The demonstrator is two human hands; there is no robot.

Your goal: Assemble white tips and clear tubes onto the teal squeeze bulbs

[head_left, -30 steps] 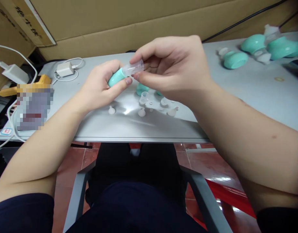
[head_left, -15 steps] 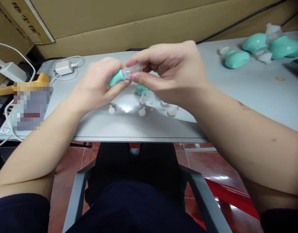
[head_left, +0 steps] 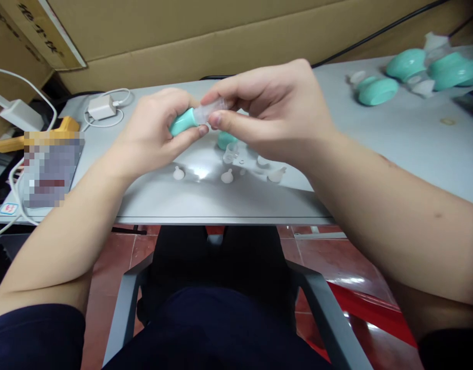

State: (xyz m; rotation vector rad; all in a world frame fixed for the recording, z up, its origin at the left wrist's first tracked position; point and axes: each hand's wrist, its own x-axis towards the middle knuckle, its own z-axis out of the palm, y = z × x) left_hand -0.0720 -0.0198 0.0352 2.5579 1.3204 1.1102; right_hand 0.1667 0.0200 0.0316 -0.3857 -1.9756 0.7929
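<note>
Grey table [head_left: 228, 200], flat and smooth, backed by brown cardboard [head_left: 221, 36] along its far edge. Near the middle: several small white plastic caps [head_left: 227, 177] lying loose, a clear cup [head_left: 231, 152] and a teal piece [head_left: 225, 140] just beside them. At the far right corner a cluster of teal bulbs [head_left: 377, 91] with clear fittings; at the far left a white charger [head_left: 101, 108] with coiled cable, and a blurred flat item [head_left: 51, 169] near the left edge.

Two hands [head_left: 155, 133] [head_left: 275, 113], one teal bulb [head_left: 183, 122], one clear tube [head_left: 210, 110]; three white tips [head_left: 178, 173] [head_left: 227, 177] [head_left: 277, 174] at the desk's [head_left: 221, 200] near edge; two chargers [head_left: 101, 108] [head_left: 18, 114].
</note>
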